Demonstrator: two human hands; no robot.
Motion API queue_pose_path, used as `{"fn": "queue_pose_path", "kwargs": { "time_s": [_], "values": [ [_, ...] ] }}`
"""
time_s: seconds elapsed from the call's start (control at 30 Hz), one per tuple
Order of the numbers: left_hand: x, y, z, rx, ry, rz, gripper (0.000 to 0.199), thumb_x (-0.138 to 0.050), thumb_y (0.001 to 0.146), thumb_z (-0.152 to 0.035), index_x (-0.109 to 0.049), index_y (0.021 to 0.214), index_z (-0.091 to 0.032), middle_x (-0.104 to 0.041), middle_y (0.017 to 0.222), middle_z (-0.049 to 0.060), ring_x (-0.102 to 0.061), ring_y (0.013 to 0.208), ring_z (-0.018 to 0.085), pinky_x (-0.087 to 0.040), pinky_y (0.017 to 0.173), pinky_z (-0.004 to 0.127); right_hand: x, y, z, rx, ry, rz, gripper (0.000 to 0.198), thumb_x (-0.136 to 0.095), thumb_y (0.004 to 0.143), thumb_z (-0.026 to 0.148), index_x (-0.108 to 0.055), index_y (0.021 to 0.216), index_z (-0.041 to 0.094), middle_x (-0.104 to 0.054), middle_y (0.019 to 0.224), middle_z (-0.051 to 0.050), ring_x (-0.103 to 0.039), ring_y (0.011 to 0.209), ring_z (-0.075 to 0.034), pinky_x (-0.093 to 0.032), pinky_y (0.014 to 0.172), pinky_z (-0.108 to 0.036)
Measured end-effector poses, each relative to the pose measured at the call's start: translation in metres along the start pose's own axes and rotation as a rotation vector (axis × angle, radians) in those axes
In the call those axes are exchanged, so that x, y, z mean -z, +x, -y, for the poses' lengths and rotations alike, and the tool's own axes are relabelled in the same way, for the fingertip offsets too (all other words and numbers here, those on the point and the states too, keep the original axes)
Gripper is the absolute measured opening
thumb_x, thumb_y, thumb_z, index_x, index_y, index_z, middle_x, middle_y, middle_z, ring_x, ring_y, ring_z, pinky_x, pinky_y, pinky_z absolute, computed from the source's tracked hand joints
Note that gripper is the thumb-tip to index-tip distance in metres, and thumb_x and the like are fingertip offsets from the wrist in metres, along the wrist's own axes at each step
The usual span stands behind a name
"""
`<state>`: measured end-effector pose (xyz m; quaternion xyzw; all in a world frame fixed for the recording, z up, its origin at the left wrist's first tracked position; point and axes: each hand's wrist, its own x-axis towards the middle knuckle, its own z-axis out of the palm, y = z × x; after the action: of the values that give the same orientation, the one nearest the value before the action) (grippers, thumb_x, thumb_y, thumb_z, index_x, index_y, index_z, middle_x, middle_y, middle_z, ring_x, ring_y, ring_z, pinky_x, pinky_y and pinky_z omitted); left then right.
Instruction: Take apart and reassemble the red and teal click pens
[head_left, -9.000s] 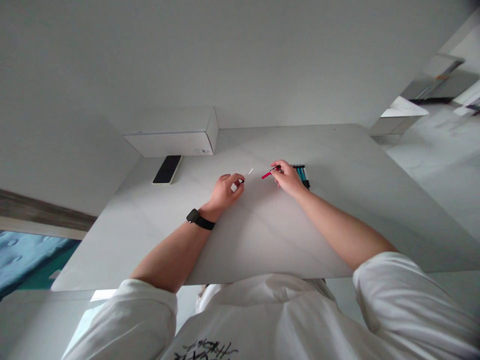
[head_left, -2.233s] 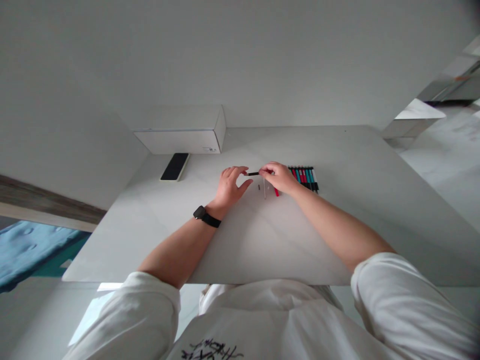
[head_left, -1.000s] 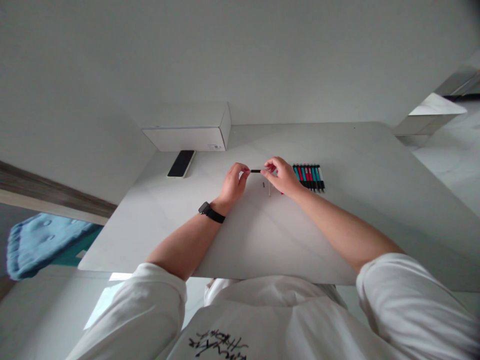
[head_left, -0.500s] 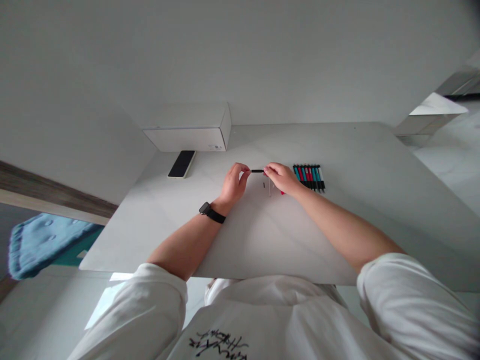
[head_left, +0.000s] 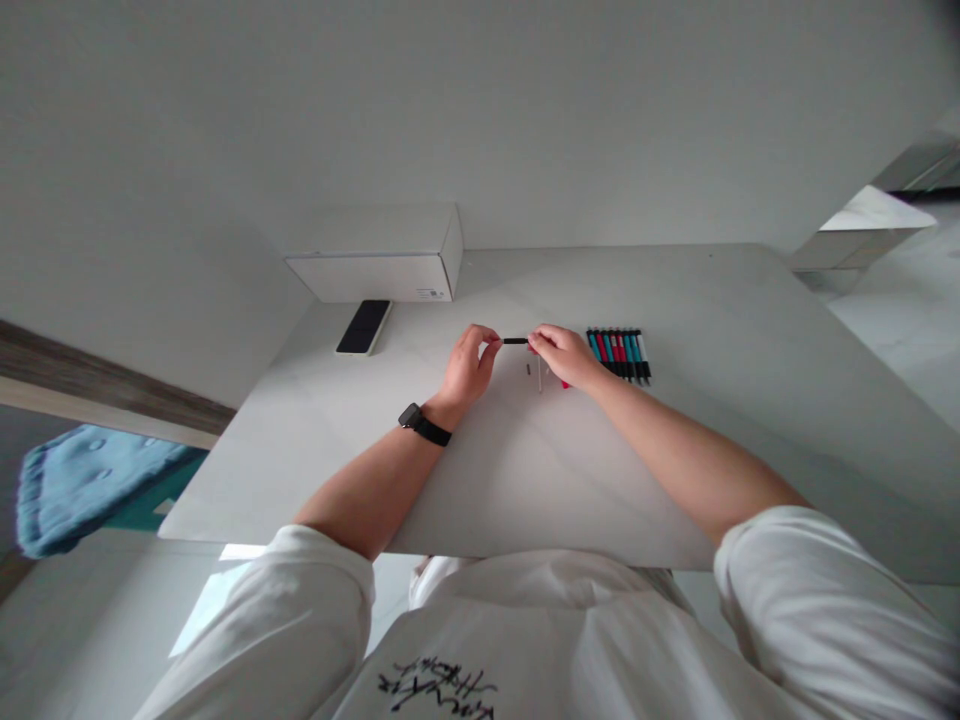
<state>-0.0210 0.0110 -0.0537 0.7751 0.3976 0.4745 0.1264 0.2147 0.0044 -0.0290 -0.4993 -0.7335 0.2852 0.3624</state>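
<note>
Between my hands, a black pen grip section (head_left: 515, 341) lies level, just above the table. The fingers of my left hand (head_left: 474, 362) pinch its left end. At the other end my right hand (head_left: 559, 350) is closed on the pen, where a bit of red shows at the fingertips. Below the pen lie a small dark piece (head_left: 528, 369) and a thin pale pen refill (head_left: 539, 375). A red pen part (head_left: 565, 385) peeks out beside my right palm. To the right of that hand, several red, teal and white pens (head_left: 619, 355) lie side by side in a row.
A long white box (head_left: 375, 278) stands at the back left against the wall. In front of it lies a phone (head_left: 364, 327). All this rests on a pale table (head_left: 525, 480). A blue cushion (head_left: 105, 470) is past the table's left edge.
</note>
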Motion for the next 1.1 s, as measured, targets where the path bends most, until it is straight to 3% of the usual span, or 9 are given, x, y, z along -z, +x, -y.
{"fn": "queue_pose_path", "kwargs": {
  "time_s": [0.2,0.37,0.87,1.0,1.1],
  "values": [
    [-0.002,0.0,0.003,0.025,-0.006,-0.007,0.013,-0.055,0.107,-0.033,-0.062,0.104,-0.022,-0.07,0.103,0.008,-0.066,0.1,0.022,-0.052,0.092,0.039,-0.005,0.003,-0.003,0.138,0.01,-0.138,0.023,-0.063,0.098,0.047,-0.068,0.101,0.025,-0.074,0.101,-0.006,-0.066,0.087,-0.022,-0.051,0.08,-0.037],
    [-0.006,-0.001,0.002,0.095,-0.032,-0.025,0.018,-0.055,0.108,-0.037,-0.063,0.104,-0.022,-0.073,0.102,0.007,-0.067,0.098,0.021,-0.052,0.091,0.038,-0.003,-0.001,0.003,0.306,-0.082,-0.198,0.007,-0.06,0.099,0.03,-0.065,0.101,0.025,-0.068,0.101,-0.006,-0.064,0.094,-0.022,-0.051,0.09,-0.039],
    [-0.005,-0.001,-0.001,0.198,-0.135,0.045,0.043,-0.045,0.109,-0.057,-0.066,0.096,-0.023,-0.072,0.09,0.005,-0.065,0.084,0.018,-0.05,0.078,0.032,0.008,-0.006,0.007,0.387,-0.252,-0.227,0.015,-0.055,0.102,0.024,-0.069,0.106,0.028,-0.069,0.109,-0.009,-0.063,0.11,-0.03,-0.046,0.1,-0.047],
    [0.001,0.003,0.006,0.192,-0.087,0.028,0.034,-0.051,0.109,-0.051,-0.066,0.098,-0.022,-0.073,0.094,0.006,-0.067,0.088,0.019,-0.051,0.081,0.033,0.011,-0.004,0.006,0.364,-0.202,-0.266,0.014,-0.055,0.102,0.025,-0.068,0.106,0.027,-0.068,0.106,-0.009,-0.064,0.103,-0.028,-0.048,0.097,-0.046],
    [0.011,0.007,0.01,0.063,0.033,0.055,0.018,-0.062,0.104,-0.039,-0.069,0.1,-0.022,-0.073,0.102,0.008,-0.067,0.098,0.022,-0.051,0.09,0.037,0.012,-0.002,0.003,0.361,-0.153,-0.296,0.012,-0.055,0.103,0.026,-0.066,0.106,0.026,-0.066,0.104,-0.008,-0.064,0.097,-0.025,-0.05,0.095,-0.044]
  ]
}}
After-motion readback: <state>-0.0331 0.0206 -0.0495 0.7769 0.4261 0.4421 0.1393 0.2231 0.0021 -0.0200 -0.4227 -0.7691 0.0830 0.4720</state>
